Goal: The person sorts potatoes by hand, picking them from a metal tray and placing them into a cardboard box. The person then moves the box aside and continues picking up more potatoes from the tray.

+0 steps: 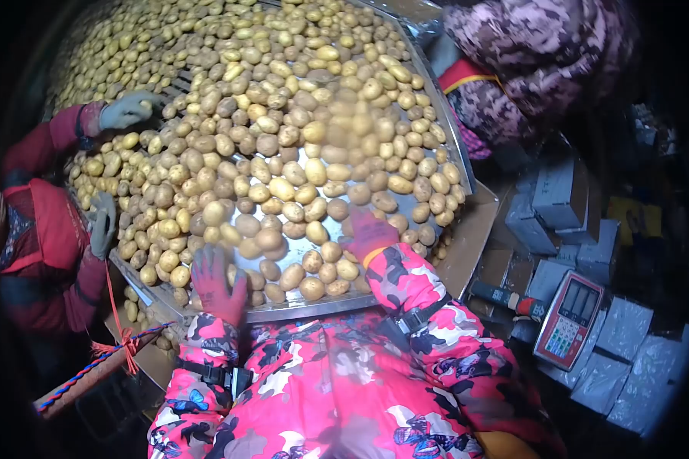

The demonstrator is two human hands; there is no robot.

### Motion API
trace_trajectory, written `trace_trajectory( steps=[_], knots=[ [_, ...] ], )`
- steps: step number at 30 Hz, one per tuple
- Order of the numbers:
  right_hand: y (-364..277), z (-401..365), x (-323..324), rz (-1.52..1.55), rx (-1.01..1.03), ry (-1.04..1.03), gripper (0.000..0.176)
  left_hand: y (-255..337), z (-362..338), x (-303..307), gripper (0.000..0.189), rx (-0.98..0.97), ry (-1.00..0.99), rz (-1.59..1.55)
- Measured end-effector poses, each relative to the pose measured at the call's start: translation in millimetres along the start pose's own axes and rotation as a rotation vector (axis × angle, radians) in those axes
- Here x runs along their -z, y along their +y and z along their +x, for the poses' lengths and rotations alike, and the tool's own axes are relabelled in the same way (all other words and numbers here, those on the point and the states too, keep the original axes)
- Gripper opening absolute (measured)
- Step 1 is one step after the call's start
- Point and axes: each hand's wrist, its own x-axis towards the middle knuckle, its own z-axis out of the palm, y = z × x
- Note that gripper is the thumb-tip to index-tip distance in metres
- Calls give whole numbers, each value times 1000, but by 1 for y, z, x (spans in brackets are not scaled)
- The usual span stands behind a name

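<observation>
A large heap of potatoes (281, 188) lies on a metal sorting table (306, 308) in front of me. My left hand (219, 284), in a reddish glove, rests at the near edge with its fingers stretched out over the potatoes. My right hand (372, 232), gloved in dark pink, reaches farther in among potatoes right of the middle. Its fingers are blurred and partly hidden, so I cannot tell whether they grip a potato. Bare patches of metal show between the two hands.
At the left, another person's grey-gloved hands (127, 111) touch the heap. A person in a camouflage jacket (528, 53) stands at the upper right. Cardboard boxes (563, 191), a scale display with keypad (569, 320) and a rope-wrapped bar (92, 375) surround the table.
</observation>
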Motion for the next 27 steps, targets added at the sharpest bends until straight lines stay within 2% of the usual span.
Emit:
trace_trajectory(
  steps=[1,3,5,6,7,8,9,10,11,12,13,14,15,16,17,19,20,22,23,24,25,27],
  knots=[
    [0,4,2,-5,11,-1,70,7,1,8,63,-18,9,-49],
    [-1,1,9,188,-7,25,71,22,1,25,58,-77,-25,-189],
    [-19,-9,28,629,-92,11,71,44,3,34,54,187,-261,-691],
    [-36,-19,36,857,-131,-57,72,43,-4,8,53,324,-321,-1057],
    [-55,-28,44,918,-72,-135,72,51,-2,7,53,439,-479,-1468],
    [-75,-35,60,783,112,-162,71,58,1,5,54,637,-630,-1830],
    [-94,-43,75,658,294,-165,69,73,20,30,56,800,-886,-2226],
    [-105,-43,87,728,326,-178,68,69,21,29,57,157,-643,-1645],
    [-106,-35,89,809,381,-203,66,54,11,27,56,-49,-505,-1221],
    [-94,-18,62,863,488,-152,60,40,2,26,55,-181,-336,-776],
    [-91,-15,51,884,329,-160,51,24,-31,23,52,4,-359,-945],
    [-124,-18,99,957,43,-371,44,6,-63,19,48,197,-348,-1119],
    [-93,-10,60,899,274,-168,43,-10,-85,15,45,406,-396,-1648],
    [-76,-8,42,895,353,-86,48,-19,-110,21,42,553,-338,-1654],
    [-77,-12,39,907,311,-149,48,-29,-134,27,39,698,-270,-1659],
    [-78,-13,39,920,207,-259,47,-48,-174,33,26,1079,50,-2357],
    [-80,-12,35,864,278,-248,46,-71,-186,58,25,859,-264,-1536],
    [-81,-9,28,749,401,-219,45,-160,-248,83,27,521,-321,-288],
    [-86,-10,31,750,379,-249,44,-179,-243,95,26,615,-50,-532],
    [-93,-13,36,748,355,-279,44,-197,-238,107,25,632,268,-815],
    [-97,-13,42,748,331,-303,43,-215,-232,120,24,569,563,-1024],
    [-91,-11,37,720,375,-292,45,-234,-226,136,26,347,136,-1119]
  ],
)
